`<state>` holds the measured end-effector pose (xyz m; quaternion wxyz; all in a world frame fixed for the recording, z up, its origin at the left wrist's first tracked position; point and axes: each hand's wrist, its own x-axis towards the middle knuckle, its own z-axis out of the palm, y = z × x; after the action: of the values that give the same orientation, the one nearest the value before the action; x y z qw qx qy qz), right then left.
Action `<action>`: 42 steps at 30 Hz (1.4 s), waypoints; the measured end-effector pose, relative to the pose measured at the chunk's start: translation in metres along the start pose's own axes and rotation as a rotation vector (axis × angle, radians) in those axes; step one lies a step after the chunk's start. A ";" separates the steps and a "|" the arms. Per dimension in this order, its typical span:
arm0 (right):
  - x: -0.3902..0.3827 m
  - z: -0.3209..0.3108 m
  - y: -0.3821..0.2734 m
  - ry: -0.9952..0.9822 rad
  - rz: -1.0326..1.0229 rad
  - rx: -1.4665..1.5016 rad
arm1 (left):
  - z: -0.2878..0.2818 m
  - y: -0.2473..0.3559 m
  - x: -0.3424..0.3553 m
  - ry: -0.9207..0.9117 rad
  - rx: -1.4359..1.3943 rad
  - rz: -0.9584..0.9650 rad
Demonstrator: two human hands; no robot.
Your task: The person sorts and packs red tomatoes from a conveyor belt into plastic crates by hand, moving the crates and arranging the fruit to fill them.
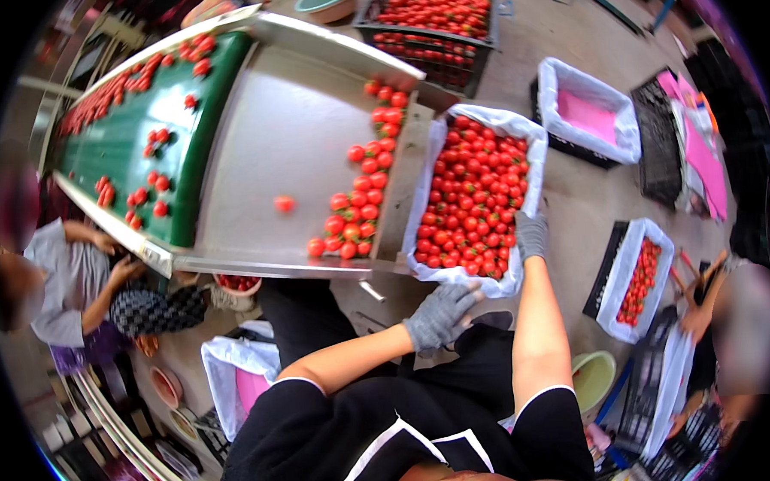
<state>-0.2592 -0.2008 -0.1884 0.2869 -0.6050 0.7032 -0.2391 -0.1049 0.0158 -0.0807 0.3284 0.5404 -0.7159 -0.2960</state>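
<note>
My left hand (436,320) wears a grey glove and is just below the near edge of a crate (416,205) lined with pale plastic and heaped with red tomatoes (471,189). Its fingers are loosely bent and apart, holding nothing that I can see. My right hand (531,234), also gloved, grips that crate's right rim. The crate stands against the end of a metal chute (243,143), where more tomatoes lie along the lip and one blurred tomato is loose in the middle. A green conveyor belt (102,154) carrying scattered tomatoes adjoins the chute.
Tomato-filled crates (426,6) stand behind. Lined crates (586,111) (640,272) are on the right, another (236,376) at lower left. A seated co-worker (69,280) is left of the machine, another person (697,313) at right. Basins (593,377) sit on the floor.
</note>
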 end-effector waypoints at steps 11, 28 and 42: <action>-0.005 -0.008 -0.013 -0.044 0.008 -0.139 | -0.138 0.018 -0.148 0.469 0.292 -0.086; -0.004 -0.001 -0.012 0.002 0.009 -0.235 | -0.137 -0.263 -0.152 -0.161 0.234 -1.225; -0.010 -0.010 -0.016 0.033 0.075 -0.341 | -0.104 -0.318 -0.162 -0.390 0.303 -1.222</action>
<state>-0.2537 -0.1930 -0.1689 0.1771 -0.6143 0.7603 -0.1151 0.1941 0.0887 -0.2889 -0.1144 0.8263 -0.3602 -0.4176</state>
